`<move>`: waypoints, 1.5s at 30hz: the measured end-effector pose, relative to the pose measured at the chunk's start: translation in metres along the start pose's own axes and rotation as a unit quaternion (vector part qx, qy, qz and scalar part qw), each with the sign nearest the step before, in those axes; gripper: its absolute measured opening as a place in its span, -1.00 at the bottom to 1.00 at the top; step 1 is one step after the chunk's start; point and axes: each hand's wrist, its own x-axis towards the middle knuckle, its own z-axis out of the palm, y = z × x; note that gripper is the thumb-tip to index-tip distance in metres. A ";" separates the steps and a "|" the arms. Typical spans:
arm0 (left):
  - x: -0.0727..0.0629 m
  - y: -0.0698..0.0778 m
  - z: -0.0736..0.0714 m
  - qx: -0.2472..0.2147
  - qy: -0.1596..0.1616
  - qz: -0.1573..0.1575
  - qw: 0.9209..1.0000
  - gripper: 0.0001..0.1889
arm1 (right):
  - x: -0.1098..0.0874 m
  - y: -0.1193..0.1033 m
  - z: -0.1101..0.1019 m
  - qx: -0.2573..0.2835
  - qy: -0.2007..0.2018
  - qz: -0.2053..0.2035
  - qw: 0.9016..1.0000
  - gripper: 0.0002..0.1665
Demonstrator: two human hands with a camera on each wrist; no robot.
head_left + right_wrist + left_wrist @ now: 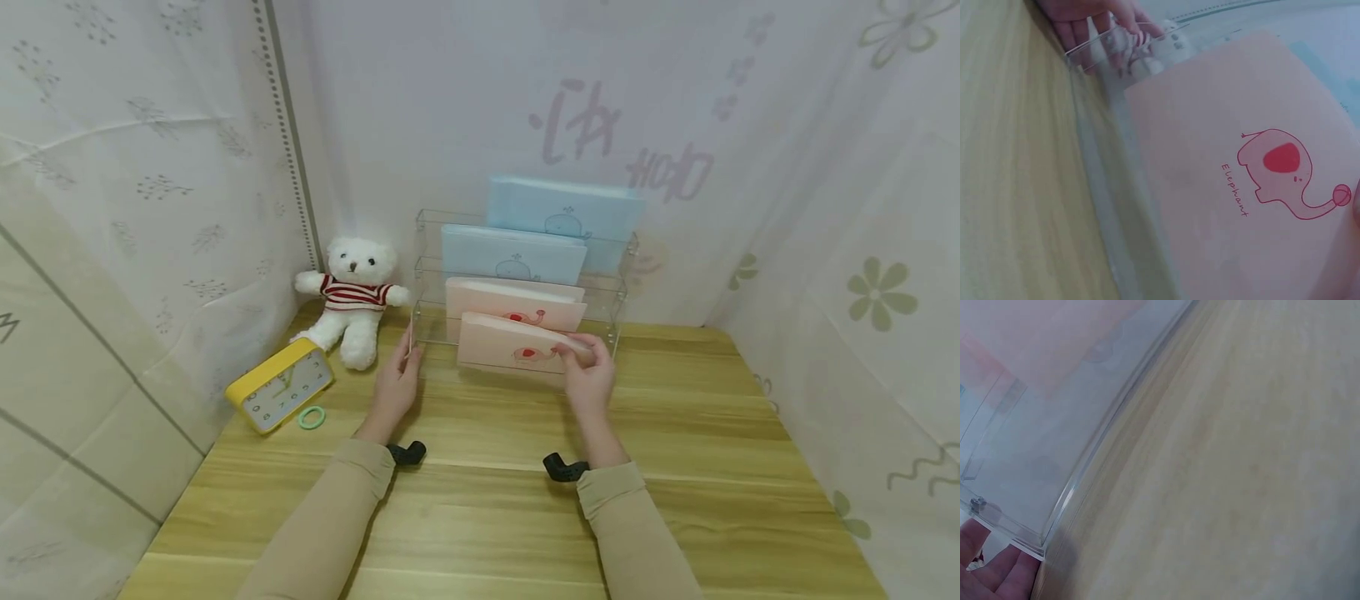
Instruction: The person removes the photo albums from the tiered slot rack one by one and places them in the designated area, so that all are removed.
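Note:
A clear tiered rack holds booklets upright. In its front tier stands a pink booklet with a red elephant drawing; the right wrist view shows the word "Elephant" on its cover. My right hand pinches this booklet at its upper right, thumb on the front and fingers behind. At the rack's left side, my left hand grips the edge of the side panel. Its fingers show at the panel's corner in the left wrist view. Behind are another pink booklet and two blue whale booklets.
A white teddy bear in a striped sweater sits left of the rack against the curtain. In front of it a yellow clock leans tilted beside a green ring. Patterned curtains border the wooden table.

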 end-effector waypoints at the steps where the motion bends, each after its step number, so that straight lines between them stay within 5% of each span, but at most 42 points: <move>1: 0.000 0.000 0.000 -0.001 0.000 0.000 1.000 -0.40 | 0.000 -0.003 -0.001 0.002 0.005 -0.011 1.000 -0.68; 9: 0.000 0.002 0.000 0.004 0.000 -0.008 1.000 -0.40 | -0.002 -0.038 -0.015 0.043 0.001 -0.073 0.996 -0.68; 14: 0.002 0.000 0.000 -0.001 -0.002 -0.004 1.000 -0.39 | -0.001 -0.053 -0.026 0.031 -0.026 -0.051 0.998 -0.69; 18: 0.002 -0.003 -0.001 -0.001 0.002 -0.001 1.000 -0.38 | -0.002 -0.052 -0.029 -0.003 -0.095 -0.007 0.995 -0.69; 24: 0.000 -0.003 -0.003 0.018 0.012 -0.004 1.000 -0.38 | -0.006 -0.046 -0.025 -0.070 -0.208 0.051 0.974 -0.71; 32: 0.000 0.000 0.001 0.022 0.010 0.000 1.000 -0.38 | -0.007 -0.040 -0.024 -0.094 -0.246 0.095 0.960 -0.72; 45: -0.001 0.004 -0.001 0.015 0.005 -0.020 1.000 -0.39 | 0.008 -0.033 -0.049 -0.163 -0.386 0.042 0.907 -0.69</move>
